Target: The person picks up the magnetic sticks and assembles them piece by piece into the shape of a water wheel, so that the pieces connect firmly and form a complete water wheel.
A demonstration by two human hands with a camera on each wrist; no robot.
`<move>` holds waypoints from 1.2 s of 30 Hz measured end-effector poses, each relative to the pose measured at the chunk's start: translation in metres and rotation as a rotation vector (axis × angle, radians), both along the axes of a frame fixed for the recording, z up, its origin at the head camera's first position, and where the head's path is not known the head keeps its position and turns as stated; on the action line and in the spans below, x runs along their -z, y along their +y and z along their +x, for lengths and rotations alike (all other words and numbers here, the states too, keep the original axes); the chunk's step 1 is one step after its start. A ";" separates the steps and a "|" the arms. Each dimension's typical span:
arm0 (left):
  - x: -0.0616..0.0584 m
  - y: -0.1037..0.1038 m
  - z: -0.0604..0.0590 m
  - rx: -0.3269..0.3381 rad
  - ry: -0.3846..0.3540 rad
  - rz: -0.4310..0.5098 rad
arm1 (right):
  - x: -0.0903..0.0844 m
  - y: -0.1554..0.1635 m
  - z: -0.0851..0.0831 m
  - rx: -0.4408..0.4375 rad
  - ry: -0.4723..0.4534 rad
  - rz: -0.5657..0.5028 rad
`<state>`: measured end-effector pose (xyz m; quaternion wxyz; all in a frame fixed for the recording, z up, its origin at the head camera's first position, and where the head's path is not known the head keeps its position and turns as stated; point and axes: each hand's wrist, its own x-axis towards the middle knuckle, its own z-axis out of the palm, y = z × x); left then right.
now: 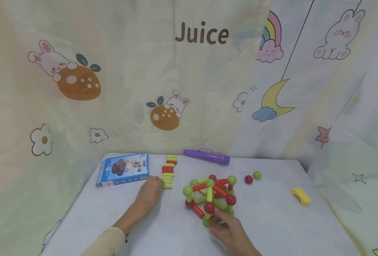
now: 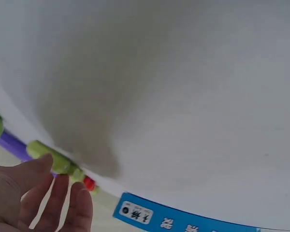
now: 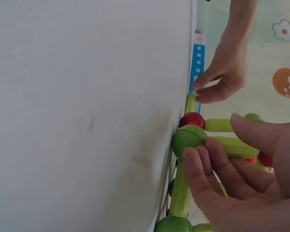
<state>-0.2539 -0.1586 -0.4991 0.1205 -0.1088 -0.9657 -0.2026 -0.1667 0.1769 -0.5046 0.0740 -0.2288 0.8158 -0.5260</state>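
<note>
While the right hand [image 1: 232, 231] cups the near side of the ball-and-rod frame [image 1: 209, 195] mid-table, fingers curled on a green rod, the left hand [image 1: 149, 195] touches the row of loose sticks [image 1: 168, 172] towards the far edge, fingers relaxed. The frame looks light and easily pulled apart; best held at the joints.

Bare table [image 1: 272, 227] lies open at lower right of the head view and at lower left beside the left forearm; the ball-and-stick structure [image 1: 209, 197] blocks the centre, with the right hand [image 1: 232, 233] touching its near side. The left hand [image 1: 149, 195] rests at the near end of the row of sticks [image 1: 168, 172], the blue box [image 1: 122, 169] just left of it. Toward the back edge the purple marker [image 1: 206, 156], two loose balls [image 1: 253, 177] and, at right, a yellow block [image 1: 301, 196] obstruct; open gaps remain between them.
</note>
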 end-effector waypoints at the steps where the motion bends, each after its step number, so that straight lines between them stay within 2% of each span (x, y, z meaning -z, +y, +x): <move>1: 0.002 -0.003 -0.002 0.003 -0.004 -0.019 | 0.001 -0.002 0.000 -0.012 0.003 -0.007; 6: 0.009 -0.004 -0.010 0.039 -0.011 -0.059 | 0.001 -0.008 -0.002 -0.024 -0.025 -0.028; 10: 0.008 0.002 -0.007 0.018 -0.067 -0.043 | 0.001 -0.009 -0.002 -0.030 -0.022 -0.036; 13: -0.001 0.002 0.004 0.000 -0.075 0.047 | 0.003 -0.008 -0.001 -0.040 -0.001 -0.039; 16: -0.018 -0.001 0.019 0.017 -0.019 0.132 | 0.003 -0.007 -0.001 -0.058 -0.007 -0.059; 19: -0.039 -0.001 0.032 0.093 0.062 0.192 | 0.005 -0.004 -0.002 -0.075 -0.002 -0.078; 23: -0.063 0.011 0.039 0.314 0.170 0.235 | 0.008 0.001 -0.002 -0.074 0.050 -0.087; 26: -0.072 0.027 0.039 0.493 0.259 0.206 | 0.011 0.002 -0.001 -0.067 0.093 -0.097; 28: -0.073 0.038 0.036 0.566 0.310 0.156 | 0.012 0.002 -0.001 -0.063 0.111 -0.104; 31: -0.070 0.050 0.031 0.620 0.361 0.079 | 0.013 0.001 0.000 -0.059 0.111 -0.104; 36: -0.064 0.056 0.026 0.628 0.359 -0.012 | 0.010 0.000 0.003 -0.050 0.061 -0.085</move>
